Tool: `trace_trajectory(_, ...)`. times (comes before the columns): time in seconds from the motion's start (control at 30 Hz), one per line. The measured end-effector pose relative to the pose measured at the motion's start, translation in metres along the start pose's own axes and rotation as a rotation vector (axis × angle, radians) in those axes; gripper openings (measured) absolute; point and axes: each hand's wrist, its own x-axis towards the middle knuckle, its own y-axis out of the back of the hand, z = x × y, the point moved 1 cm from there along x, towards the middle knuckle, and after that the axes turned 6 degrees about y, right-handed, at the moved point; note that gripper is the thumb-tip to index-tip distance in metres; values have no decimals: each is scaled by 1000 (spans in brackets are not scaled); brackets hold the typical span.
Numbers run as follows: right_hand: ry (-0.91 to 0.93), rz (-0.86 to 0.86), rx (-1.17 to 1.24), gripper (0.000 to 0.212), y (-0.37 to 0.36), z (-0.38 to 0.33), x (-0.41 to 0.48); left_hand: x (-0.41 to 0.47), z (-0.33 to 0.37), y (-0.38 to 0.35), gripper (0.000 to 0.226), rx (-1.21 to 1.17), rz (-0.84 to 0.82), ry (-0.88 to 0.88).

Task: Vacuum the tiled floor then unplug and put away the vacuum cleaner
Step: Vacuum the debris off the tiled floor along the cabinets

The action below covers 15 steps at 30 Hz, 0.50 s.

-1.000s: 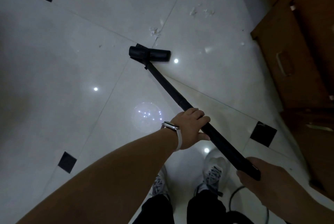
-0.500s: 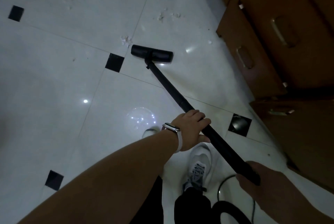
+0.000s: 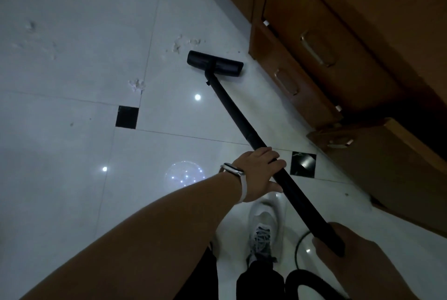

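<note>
A black vacuum wand (image 3: pixel 232 111) slants across the white tiled floor (image 3: pixel 72 178). Its flat floor head (image 3: pixel 215 63) rests on the tiles close to the wooden cabinet. My left hand (image 3: pixel 258 169), with a white watch on the wrist, grips the wand's middle. My right hand (image 3: pixel 338 246) holds the wand's lower end at the bottom right. A black hose (image 3: pixel 302 280) curls behind that hand. White scraps of debris (image 3: pixel 177 44) lie just beyond the head, and another clump of debris (image 3: pixel 137 84) lies to its left.
A brown wooden cabinet (image 3: pixel 338 62) with drawers and metal handles runs along the right side. One lower drawer (image 3: pixel 377 161) stands pulled out. Black inset tiles (image 3: pixel 127 117) dot the floor. My white shoe (image 3: pixel 263 227) is below the wand. A thin cord (image 3: pixel 298 246) loops beside it.
The floor head has slid right toward the cabinet, past the black inset tile. My view has turned right and I have stepped forward. Both hands keep their grip.
</note>
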Motion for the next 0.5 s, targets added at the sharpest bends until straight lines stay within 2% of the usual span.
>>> trace_trajectory(0.03,-111,-56,65,44,1,0,-3,5,1,1,65,7,-20,-4)
trace_trajectory(0.07,-146,-15,63,46,4,-1,-3,9,2,2,66,13,-36,-10)
trace_trajectory(0.13,-138,18,39,38,9,0,-1,16,4,2,67,27,-55,-29)
trace_trajectory(0.2,-150,-11,15,44,15,-5,0,22,5,3,67,45,-77,-43)
trace_trajectory(0.3,-158,-80,-45,20,17,-5,3,29,7,4,66,68,-111,-55)
trace_trajectory(0.5,-133,-205,-125,14,26,-13,14,35,6,16,64,101,-140,-25)
